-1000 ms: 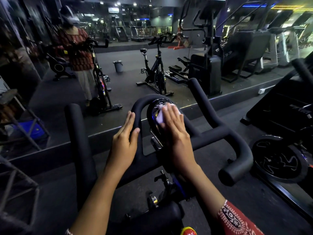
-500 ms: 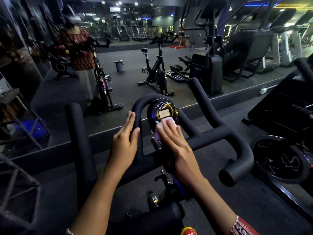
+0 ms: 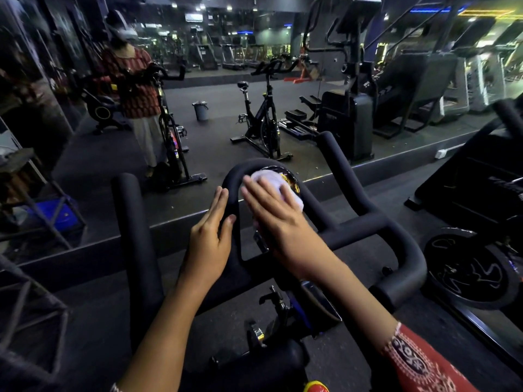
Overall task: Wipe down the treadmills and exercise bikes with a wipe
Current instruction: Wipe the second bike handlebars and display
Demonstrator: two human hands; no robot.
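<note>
The right hand presses a white wipe with flat, straight fingers on the round console, inside the centre loop of the bike handlebar. The left hand rests with straight fingers on the loop's left side and grips nothing.

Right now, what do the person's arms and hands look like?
The left hand and right hand are bare, without gloves, rings or watch. The right arm has a red sleeve with a white-and-dark patterned band at its cuff. The left forearm is uncovered.
</note>
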